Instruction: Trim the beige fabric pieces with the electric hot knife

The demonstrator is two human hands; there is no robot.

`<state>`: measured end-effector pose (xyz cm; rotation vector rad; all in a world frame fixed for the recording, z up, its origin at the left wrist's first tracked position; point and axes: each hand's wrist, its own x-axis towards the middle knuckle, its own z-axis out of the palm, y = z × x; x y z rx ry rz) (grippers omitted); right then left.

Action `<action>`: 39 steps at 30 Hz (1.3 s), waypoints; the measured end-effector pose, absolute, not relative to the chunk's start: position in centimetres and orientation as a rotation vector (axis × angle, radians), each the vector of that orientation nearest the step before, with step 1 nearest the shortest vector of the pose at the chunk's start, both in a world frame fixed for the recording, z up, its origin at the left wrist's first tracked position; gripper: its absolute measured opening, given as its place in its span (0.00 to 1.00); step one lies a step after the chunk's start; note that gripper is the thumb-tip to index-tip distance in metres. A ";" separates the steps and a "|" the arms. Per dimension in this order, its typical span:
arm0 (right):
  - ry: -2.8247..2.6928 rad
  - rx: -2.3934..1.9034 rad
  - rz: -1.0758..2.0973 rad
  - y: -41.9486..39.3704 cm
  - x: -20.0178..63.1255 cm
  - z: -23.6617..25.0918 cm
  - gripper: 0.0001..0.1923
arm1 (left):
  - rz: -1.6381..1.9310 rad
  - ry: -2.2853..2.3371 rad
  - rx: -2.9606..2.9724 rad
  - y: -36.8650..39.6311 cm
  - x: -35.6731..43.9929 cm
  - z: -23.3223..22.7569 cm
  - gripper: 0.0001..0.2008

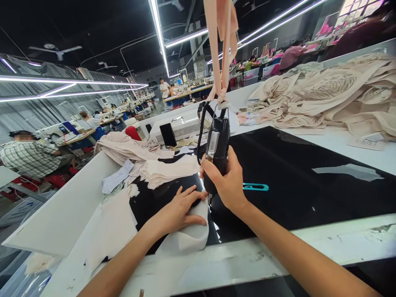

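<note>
My right hand [227, 177] is wrapped round an upright black handheld power tool [218, 142] with a metal lever on its side. Its narrow tip points down at the edge of a pale fabric piece [194, 239]. Strips of peach fabric [220, 62], knotted at the tool's top, hang from above. My left hand [179, 208] lies on the pale fabric with fingers spread, the fingertips close to the tool's tip. Beneath is a shiny black sheet [297, 181]. A pair of turquoise thread snips [256, 187] rests on it, just right of my right hand.
Stacked pale fabric pieces [170, 169] lie at the left, near a dark phone [168, 135] and a white vented box [182, 127]. A large beige lace pile [334, 88] covers the back right. White boards [62, 206] edge the table. A person in a checked shirt [31, 156] sits beyond.
</note>
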<state>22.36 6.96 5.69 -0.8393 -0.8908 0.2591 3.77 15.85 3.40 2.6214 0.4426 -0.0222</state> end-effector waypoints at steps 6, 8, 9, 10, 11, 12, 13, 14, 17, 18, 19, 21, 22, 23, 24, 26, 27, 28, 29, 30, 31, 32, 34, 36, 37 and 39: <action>-0.881 -0.864 0.284 7.3 21.8 5.5 0.19 | 0.013 0.471 2.639 15.7 3.3 3.3 0.24; -0.883 -0.866 0.301 7.3 21.5 5.5 0.19 | 0.020 0.464 2.652 15.6 3.3 3.2 0.24; -0.886 -0.863 0.308 7.4 21.4 5.5 0.19 | 0.023 0.460 2.660 15.6 3.3 3.2 0.24; -0.890 -0.858 0.311 7.4 21.3 5.4 0.19 | 0.026 0.457 2.669 15.6 3.3 3.1 0.24; -0.893 -0.853 0.313 7.4 21.1 5.4 0.19 | 0.026 0.456 2.675 15.5 3.3 3.1 0.24; -0.894 -0.850 0.313 7.5 21.0 5.4 0.19 | 0.023 0.458 2.676 15.5 3.3 3.1 0.24; -0.894 -0.849 0.312 7.5 20.8 5.4 0.18 | 0.017 0.459 2.673 15.5 3.4 3.1 0.24; -0.894 -0.850 0.310 7.5 20.7 5.4 0.18 | 0.010 0.459 2.667 15.5 3.4 3.0 0.25; -0.898 -0.864 0.298 7.4 20.6 5.6 0.18 | -0.007 0.455 2.648 15.4 3.5 3.1 0.25; -0.898 -0.869 0.288 7.4 20.6 5.6 0.18 | -0.009 0.459 2.647 15.4 3.5 3.1 0.25; -0.894 -0.873 0.277 7.3 20.6 5.7 0.18 | -0.013 0.465 2.645 15.3 3.5 3.2 0.25; -0.877 -0.876 0.250 7.2 20.8 5.9 0.18 | -0.028 0.479 2.639 15.3 3.6 3.3 0.25; -0.868 -0.875 0.239 7.2 20.9 6.0 0.17 | -0.036 0.482 2.633 15.2 3.6 3.4 0.24; -0.861 -0.874 0.234 7.2 21.0 6.0 0.17 | -0.042 0.481 2.628 15.2 3.6 3.5 0.24; -0.858 -0.873 0.232 7.2 21.0 6.0 0.17 | -0.049 0.477 2.624 15.2 3.6 3.6 0.23; -0.861 -0.876 0.233 7.2 21.1 6.0 0.17 | -0.054 0.472 2.620 15.2 3.7 3.7 0.22; -0.864 -0.881 0.235 7.2 21.1 5.9 0.17 | -0.056 0.473 2.621 15.2 3.7 3.7 0.22; -0.868 -0.887 0.237 7.3 21.0 5.8 0.17 | -0.057 0.478 2.622 15.2 3.7 3.7 0.22; -0.873 -0.892 0.241 7.3 20.9 5.7 0.17 | -0.060 0.486 2.623 15.2 3.7 3.8 0.23; -0.879 -0.896 0.247 7.3 20.8 5.6 0.17 | -0.065 0.497 2.624 15.2 3.8 3.8 0.23; -0.883 -0.898 0.253 7.3 20.7 5.5 0.17 | -0.071 0.506 2.625 15.2 3.8 3.8 0.25; -0.889 -0.896 0.260 7.4 20.5 5.5 0.17 | -0.077 0.511 2.628 15.2 3.9 3.9 0.26; -0.901 -0.886 0.270 7.4 20.2 5.4 0.17 | -0.081 0.505 2.632 15.2 4.0 4.0 0.28; -0.912 -0.874 0.280 7.5 19.9 5.4 0.17 | -0.067 0.479 2.633 15.3 4.1 4.0 0.31; -0.916 -0.869 0.288 7.6 19.7 5.4 0.17 | -0.058 0.465 2.632 15.3 4.1 4.0 0.32; -0.917 -0.867 0.308 7.7 19.4 5.4 0.17 | -0.051 0.446 2.629 15.5 4.1 4.0 0.31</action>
